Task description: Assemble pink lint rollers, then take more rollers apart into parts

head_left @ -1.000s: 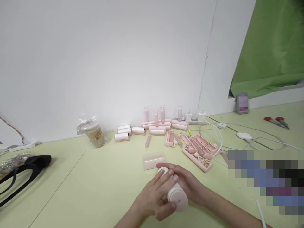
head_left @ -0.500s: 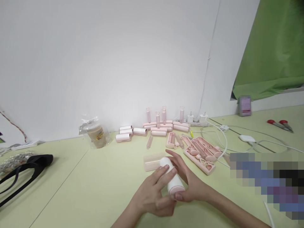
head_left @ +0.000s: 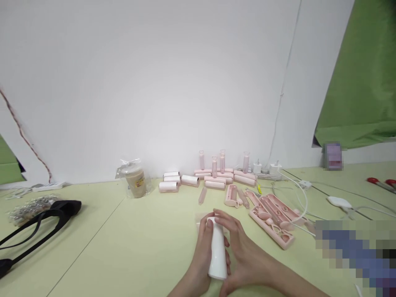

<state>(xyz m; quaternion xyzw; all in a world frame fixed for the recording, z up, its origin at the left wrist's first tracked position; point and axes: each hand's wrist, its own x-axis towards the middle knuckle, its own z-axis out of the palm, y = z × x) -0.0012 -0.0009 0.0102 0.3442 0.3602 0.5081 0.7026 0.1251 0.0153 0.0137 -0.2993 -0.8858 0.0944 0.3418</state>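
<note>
A white cylindrical roller point(head_left: 217, 251) with a pale pink end is held between both my hands low in the middle of the view. My left hand point(head_left: 202, 253) wraps its left side, fingers curled over the far end. My right hand point(head_left: 244, 258) cups its right side and near end. Just behind the hands a translucent pink cover point(head_left: 201, 217) lies on the green table point(head_left: 108, 247), mostly hidden by my fingers.
Against the wall lie several white rolls point(head_left: 169, 182), pink tubes point(head_left: 216, 175) and pink handle parts point(head_left: 272, 216). A bagged drink cup point(head_left: 135, 180) stands at the left. A black strap point(head_left: 34, 231) lies far left. White chargers and cables point(head_left: 297, 185) and red-handled scissors point(head_left: 382, 182) are at the right.
The roller has turned from lying slantwise to pointing straight away from me, and both hands have closed round it. The view has tilted up and shifted left.
</note>
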